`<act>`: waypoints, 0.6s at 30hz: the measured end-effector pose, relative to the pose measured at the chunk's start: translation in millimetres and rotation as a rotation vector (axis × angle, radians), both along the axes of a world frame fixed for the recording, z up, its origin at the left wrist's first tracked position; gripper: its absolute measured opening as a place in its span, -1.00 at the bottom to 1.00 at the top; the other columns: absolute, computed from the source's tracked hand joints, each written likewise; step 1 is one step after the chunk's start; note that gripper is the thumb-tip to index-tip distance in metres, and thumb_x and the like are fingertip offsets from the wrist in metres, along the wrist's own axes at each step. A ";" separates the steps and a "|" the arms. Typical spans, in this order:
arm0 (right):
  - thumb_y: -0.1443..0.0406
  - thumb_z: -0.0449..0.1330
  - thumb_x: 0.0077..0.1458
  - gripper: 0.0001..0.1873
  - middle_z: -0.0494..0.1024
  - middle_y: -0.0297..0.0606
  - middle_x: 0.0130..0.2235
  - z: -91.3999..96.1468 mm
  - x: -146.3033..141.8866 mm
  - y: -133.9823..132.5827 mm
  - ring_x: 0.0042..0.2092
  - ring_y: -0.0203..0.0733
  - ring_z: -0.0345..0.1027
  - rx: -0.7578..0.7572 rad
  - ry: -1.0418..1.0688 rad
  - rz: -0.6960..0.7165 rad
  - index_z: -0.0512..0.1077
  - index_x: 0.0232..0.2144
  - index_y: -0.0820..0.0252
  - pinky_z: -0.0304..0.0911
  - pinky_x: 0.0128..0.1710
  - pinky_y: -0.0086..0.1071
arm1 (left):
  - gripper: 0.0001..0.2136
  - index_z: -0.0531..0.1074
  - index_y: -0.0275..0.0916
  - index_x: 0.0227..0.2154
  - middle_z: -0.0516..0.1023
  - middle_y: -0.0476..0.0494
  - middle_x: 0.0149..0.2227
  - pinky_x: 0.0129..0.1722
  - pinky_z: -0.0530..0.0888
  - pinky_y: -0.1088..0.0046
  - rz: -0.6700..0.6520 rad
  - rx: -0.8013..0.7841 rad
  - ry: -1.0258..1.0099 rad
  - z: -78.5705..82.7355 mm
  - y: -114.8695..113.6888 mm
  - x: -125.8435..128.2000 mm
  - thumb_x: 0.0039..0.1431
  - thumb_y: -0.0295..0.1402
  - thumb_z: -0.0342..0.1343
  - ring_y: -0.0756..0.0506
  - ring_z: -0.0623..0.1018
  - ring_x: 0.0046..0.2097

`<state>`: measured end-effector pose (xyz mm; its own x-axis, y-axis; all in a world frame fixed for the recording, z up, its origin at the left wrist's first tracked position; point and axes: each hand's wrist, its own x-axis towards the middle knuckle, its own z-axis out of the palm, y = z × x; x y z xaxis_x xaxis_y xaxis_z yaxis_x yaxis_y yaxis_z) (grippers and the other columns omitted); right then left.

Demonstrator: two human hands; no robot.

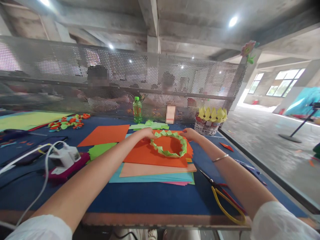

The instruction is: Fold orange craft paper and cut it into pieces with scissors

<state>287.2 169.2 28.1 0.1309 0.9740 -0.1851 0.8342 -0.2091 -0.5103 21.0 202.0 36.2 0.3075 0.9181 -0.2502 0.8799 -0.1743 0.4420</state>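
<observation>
A ring of folded light-green paper, with pointed tips all round, is over orange paper sheets. My left hand has its closed fingers at the ring's far left side, partly hidden behind the wrist. On the opposite side, my right hand has curled fingers at the ring's upper right edge. Peach sheets and light-blue sheets lie beneath the orange ones. Scissors with yellow and red handles rest under my right forearm, blades open.
Behind the ring are green paper pieces and a green bottle. A woven basket with yellow folded points stands back right. Folded scraps, a magenta power strip and cables lie left. A perforated metal screen borders the table.
</observation>
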 end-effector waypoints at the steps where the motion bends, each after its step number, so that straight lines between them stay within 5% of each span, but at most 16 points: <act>1: 0.16 0.21 0.30 -0.62 0.49 -0.16 0.07 0.4 4.2 -3.2 -0.02 -0.05 0.47 0.006 -0.022 0.003 0.40 0.08 0.21 0.44 -0.06 -0.09 | -0.71 0.45 -0.27 0.01 0.52 -0.17 0.00 -0.11 0.57 0.18 0.010 0.001 0.000 1.6 1.4 -1.9 0.33 -0.22 0.15 -0.19 0.58 -0.07; 9: 0.15 0.19 0.31 -0.68 0.54 -0.18 -0.03 -5.5 6.7 -29.0 -0.13 -0.15 0.50 -0.126 -0.105 0.134 0.44 0.00 0.23 0.48 -0.16 -0.19 | -0.70 0.44 -0.24 0.03 0.50 -0.19 0.05 -0.07 0.56 0.16 0.046 0.099 -0.002 -0.2 14.2 6.8 0.33 -0.22 0.15 -0.19 0.56 -0.04; 18: 0.16 0.18 0.32 -0.70 0.52 -0.18 0.02 -2.0 -12.3 -33.0 -0.08 -0.12 0.48 -0.110 -0.182 0.205 0.44 0.02 0.18 0.46 -0.10 -0.16 | -0.72 0.44 -0.20 0.03 0.49 -0.21 0.08 -0.04 0.54 0.16 0.035 0.250 0.068 -9.2 16.8 19.5 0.33 -0.25 0.15 -0.18 0.55 -0.01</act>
